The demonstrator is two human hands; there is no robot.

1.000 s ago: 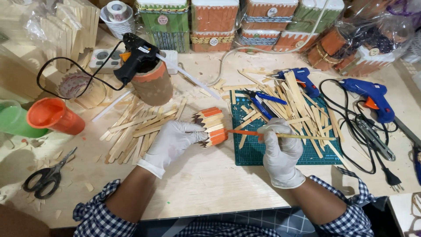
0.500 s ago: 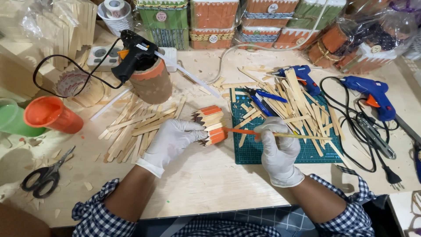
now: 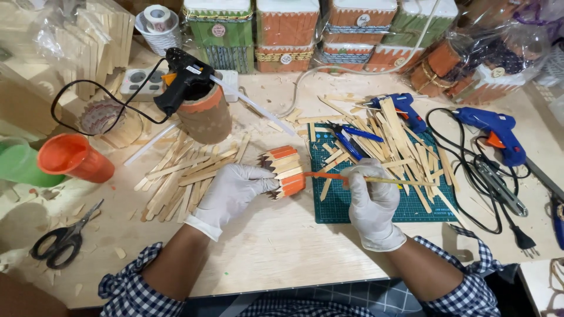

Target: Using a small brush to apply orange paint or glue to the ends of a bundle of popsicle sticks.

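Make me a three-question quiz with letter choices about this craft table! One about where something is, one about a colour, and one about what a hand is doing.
1. Where do the black-handled scissors lie?
A. at the near left of the wooden table
B. on the green cutting mat
C. inside the orange plastic cup

2. What colour are the two glue guns at the right?
A. red
B. blue
C. yellow

3. What is the white-gloved right hand doing?
A. resting flat and empty
B. gripping the scissors
C. holding a thin brush against the small orange and tan stick-covered holder

Answers:
1. A, the scissors lie on bare wood near the left edge.
2. B, both bodies are blue, one with an orange trigger.
3. C, the brush's orange end meets the holder, which the white-gloved left hand steadies.
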